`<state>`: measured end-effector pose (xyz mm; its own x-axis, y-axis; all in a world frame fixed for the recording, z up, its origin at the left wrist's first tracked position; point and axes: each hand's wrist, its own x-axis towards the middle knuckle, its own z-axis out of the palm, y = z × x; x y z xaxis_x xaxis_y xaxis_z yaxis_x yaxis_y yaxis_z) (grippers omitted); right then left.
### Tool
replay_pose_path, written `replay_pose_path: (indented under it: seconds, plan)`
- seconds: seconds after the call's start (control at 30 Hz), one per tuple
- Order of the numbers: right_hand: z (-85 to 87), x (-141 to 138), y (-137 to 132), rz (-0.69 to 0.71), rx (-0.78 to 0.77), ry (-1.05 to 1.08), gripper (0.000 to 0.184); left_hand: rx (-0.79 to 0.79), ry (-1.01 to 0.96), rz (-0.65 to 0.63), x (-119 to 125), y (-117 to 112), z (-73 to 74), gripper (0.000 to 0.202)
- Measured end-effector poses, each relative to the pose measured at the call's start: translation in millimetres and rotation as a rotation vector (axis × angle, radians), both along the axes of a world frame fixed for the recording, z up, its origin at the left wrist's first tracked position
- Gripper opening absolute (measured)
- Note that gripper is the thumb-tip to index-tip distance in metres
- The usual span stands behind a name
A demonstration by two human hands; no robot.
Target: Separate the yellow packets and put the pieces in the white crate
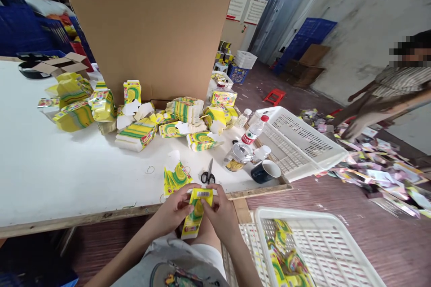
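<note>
Between my two hands, over my lap at the table's front edge, is a yellow and green printed carton [196,219] with a barcode on its upper end. My left hand [180,208] grips its left side, thumb on the front face. On the right side my right hand [217,206] pinches it, thumb also on the front. Just beyond lie a few flat yellow cartons [175,178] of the same print, with white flaps. Black-handled scissors [208,176] rest near my fingers, blades pointing away.
Bundled carton stacks [136,134] line the table [84,175] before a tall cardboard sheet [148,31]. At right stand a dark mug [266,171], a clear jar [238,158] and a red-capped bottle [255,130]. A white basket [323,224] with yellow packs sits beside me. A person [397,80] bends at right.
</note>
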<state>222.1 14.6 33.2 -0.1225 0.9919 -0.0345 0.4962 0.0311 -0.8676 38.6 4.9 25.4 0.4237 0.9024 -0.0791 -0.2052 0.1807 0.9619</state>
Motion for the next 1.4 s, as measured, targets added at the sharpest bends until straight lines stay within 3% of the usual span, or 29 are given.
replay_pose_path:
  seconds: [0.17, 0.37, 0.53, 0.83, 0.93, 1.0, 1.1, 1.2, 1.3, 1.4]
  plan:
    - [-0.9, -4, -2, 0.069, -0.009, -0.023, 0.035, -0.056, 0.003, 0.037, -3, -1, -2.5, 0.056]
    - [-5.9, -5, -3, -0.001, 0.03, -0.093, 0.034, -0.059, -0.042, 0.025, -2, -2, -0.6, 0.051]
    - [-2.1, 12, -2, 0.075, 0.073, 0.069, 0.034, -0.126, -0.092, 0.031, -2, 0, 3.7, 0.057]
    - [-8.5, 18, -8, -0.111, 0.06, 0.331, 0.035, -0.063, -0.072, -0.002, 31, -2, -1.8, 0.057]
    - [5.6, 56, -16, -0.182, 0.096, 0.14, 0.036, 0.065, 0.098, 0.022, 29, -1, -10.1, 0.058]
    - [16.4, 95, -22, -0.326, 0.199, -0.156, 0.04, 0.223, 0.366, 0.133, 17, 3, -21.1, 0.056]
    - [19.6, 134, -21, -0.465, 0.242, -0.488, 0.052, 0.264, 0.553, 0.294, -6, 11, -43.3, 0.054]
    - [-3.3, 107, -2, -0.37, 0.175, -0.312, 0.049, 0.251, 0.635, 0.341, -17, 15, -64.4, 0.048]
    - [-42.6, 36, 26, -0.234, 0.088, -0.144, 0.035, 0.253, 0.66, 0.33, -17, 12, -76.1, 0.043]
    - [-73.4, -22, 48, -0.187, 0.085, -0.083, 0.032, 0.264, 0.644, 0.313, -17, 10, -77.1, 0.041]
